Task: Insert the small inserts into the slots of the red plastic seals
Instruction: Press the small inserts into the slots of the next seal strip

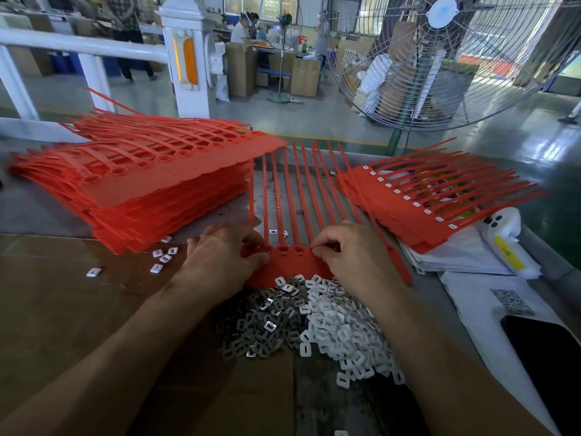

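Fingers curled on red seal strip; insert pile touching near edge.

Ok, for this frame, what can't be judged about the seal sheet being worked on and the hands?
- Head view: whether the right hand pinches an insert; its fingertips hide it.
- Slots of the seal sheet under both hands: the left hand covers its left end.
- The sheet's near edge: hidden by the insert pile.
- Left stack: blurred.

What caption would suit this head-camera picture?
Both hands, left and right, work on a red seal strip above piled inserts.
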### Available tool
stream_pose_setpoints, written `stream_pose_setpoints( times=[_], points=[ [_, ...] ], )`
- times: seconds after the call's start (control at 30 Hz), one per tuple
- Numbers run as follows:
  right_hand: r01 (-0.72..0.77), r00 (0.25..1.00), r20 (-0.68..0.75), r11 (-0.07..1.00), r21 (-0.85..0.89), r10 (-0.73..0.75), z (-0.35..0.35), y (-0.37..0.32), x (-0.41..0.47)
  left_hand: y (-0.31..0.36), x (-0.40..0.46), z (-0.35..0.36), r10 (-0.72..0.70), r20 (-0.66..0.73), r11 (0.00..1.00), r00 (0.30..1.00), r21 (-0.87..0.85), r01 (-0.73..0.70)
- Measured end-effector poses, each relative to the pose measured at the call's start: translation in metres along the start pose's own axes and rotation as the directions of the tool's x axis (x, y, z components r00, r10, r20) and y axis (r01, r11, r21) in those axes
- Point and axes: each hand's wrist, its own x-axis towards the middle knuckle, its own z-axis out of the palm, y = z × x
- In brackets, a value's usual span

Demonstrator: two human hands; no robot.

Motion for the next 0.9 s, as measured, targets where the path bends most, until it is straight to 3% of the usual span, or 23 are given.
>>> stream_pose_setpoints(
  times=[0.9],
  points=[
    [0.086, 0.995, 0.059, 0.996, -0.037, -0.084, -0.012, -0.002, -0.009, 0.003, -0.003, -0.004, -0.02, 0.048, 0.999, 0.999, -0.029, 0.021]
  ],
)
